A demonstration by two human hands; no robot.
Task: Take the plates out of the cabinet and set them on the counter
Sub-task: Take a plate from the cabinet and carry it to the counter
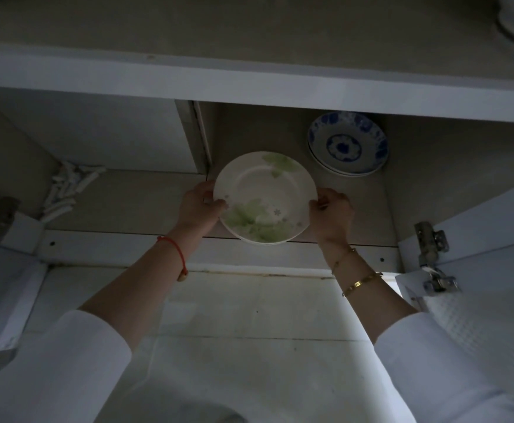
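Under both hands' fingers [216, 206], green-leaf plates [263, 196] blur together in dimness.

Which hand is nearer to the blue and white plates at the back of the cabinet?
The right hand. It grips the right rim of the green-leaf plates, just below the blue and white plates. The left hand holds the opposite rim, farther to the left.

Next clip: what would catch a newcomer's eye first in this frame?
Dead centre, a left hand and a right hand grip opposite edges of a stack of green-leaf plates at the front lip of the cabinet shelf. Behind it to the right, a stack of blue-and-white plates sits deeper on the same shelf. A red string bracelet circles the left wrist.
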